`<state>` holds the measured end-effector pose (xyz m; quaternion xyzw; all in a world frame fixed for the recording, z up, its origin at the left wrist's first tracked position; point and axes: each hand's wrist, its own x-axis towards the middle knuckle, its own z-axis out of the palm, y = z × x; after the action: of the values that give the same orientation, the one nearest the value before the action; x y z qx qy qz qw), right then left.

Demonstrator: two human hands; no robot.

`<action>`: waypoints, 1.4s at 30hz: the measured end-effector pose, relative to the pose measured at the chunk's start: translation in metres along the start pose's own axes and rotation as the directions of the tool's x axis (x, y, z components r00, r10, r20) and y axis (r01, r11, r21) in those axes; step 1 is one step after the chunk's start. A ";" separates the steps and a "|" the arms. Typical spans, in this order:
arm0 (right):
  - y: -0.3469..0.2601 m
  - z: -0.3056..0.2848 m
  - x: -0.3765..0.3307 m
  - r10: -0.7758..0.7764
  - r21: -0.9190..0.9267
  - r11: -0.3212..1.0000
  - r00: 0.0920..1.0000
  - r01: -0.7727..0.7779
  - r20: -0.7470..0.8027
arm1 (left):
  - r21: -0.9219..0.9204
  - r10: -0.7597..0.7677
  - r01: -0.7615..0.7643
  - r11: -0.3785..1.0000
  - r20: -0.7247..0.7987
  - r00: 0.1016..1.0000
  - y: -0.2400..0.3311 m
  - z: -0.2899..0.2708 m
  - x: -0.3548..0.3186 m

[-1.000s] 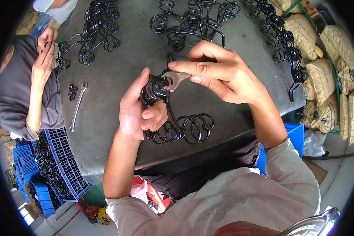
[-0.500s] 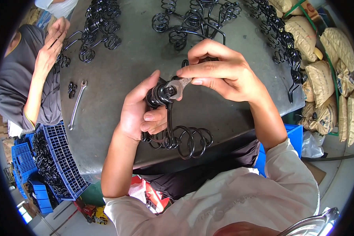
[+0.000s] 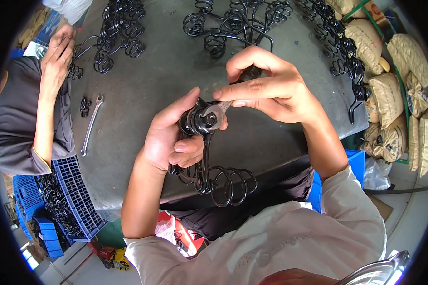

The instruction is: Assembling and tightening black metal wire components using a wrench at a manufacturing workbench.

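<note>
Three piles of black springs lie on the grey table [image 3: 142,80]: the left pile [image 3: 121,33] by the far part of the left edge, the middle pile [image 3: 238,28] toward the far edge, and the right pile [image 3: 349,61] all along the right edge. A shiny wrench [image 3: 91,126] and a clump of little black parts [image 3: 84,107] sit near the left edge. Past that edge are another person's hand [image 3: 54,66] and a blue crate [image 3: 76,190]. Brown sacks [image 3: 383,92] are heaped past the right edge. The fingers hide some of what is being held.

I count two wrenches, one on the table and one held, and one held spring. The springs in the piles are too tangled to count.

The left hand [image 3: 164,130] is wrapped around the top end of the held black spring [image 3: 204,166]. The right hand [image 3: 276,90] pinches the worn wrench [image 3: 219,110] between thumb and fingers, and its open mouth sits around the nut [image 3: 211,119] on that top end.

The held spring is up over the table's near edge, around the middle. Its rod runs long from the nut down toward that edge, and loops stick out to the right at the bottom. The worn wrench slants down and left, pointing at the nut.
</note>
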<state>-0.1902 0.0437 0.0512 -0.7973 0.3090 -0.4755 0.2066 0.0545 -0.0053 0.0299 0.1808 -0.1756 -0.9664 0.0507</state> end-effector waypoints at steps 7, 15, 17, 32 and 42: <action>-0.010 0.010 0.001 0.010 -0.127 0.992 0.995 -0.023 -0.102 | 0.068 0.142 -0.135 0.988 -0.096 0.985 0.000 -0.003 -0.003; -0.023 0.025 0.000 0.264 0.076 0.964 0.953 -0.255 -0.149 | 0.383 0.616 -0.503 0.775 -0.276 0.738 -0.009 0.014 -0.003; -0.027 0.023 -0.003 0.253 0.063 0.967 0.958 -0.246 -0.136 | 0.504 0.694 -0.538 0.675 -0.188 0.695 -0.012 0.009 -0.001; -0.013 -0.013 0.002 0.020 -0.244 0.969 0.992 -0.050 -0.125 | 0.299 0.582 -0.510 0.806 -0.248 0.774 -0.003 0.018 -0.002; 0.001 -0.004 0.001 0.595 -0.264 0.756 0.797 -0.598 -0.103 | 0.618 0.839 -0.593 0.517 -0.229 0.493 -0.001 0.014 0.001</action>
<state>-0.1934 0.0426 0.0532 -0.6753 0.6128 -0.3406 0.2288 0.0487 -0.0003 0.0419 0.3384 -0.4393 -0.6925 0.4615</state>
